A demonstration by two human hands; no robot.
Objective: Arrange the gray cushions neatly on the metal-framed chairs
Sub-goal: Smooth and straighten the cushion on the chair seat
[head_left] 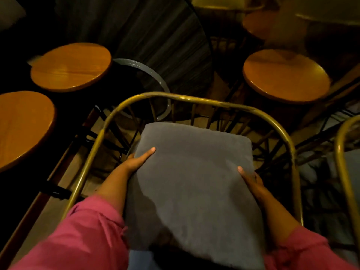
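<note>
A gray square cushion (192,182) fills the middle of the view, inside the curved brass-coloured metal frame of a chair (194,99). My left hand (139,159) grips the cushion's left edge, thumb on top. My right hand (251,181) grips its right edge. The cushion is tilted, its far edge toward the chair's back. The seat beneath it is hidden. Pink sleeves cover both forearms. A second metal-framed chair (342,158) with a grayish cushion (352,168) shows at the right edge.
Round wooden stool tops stand at the left (71,67), the far left (23,127) and the right (285,75). A dark round table (155,36) lies beyond the chair's back, with a gray metal ring (150,75) below it. The room is dim.
</note>
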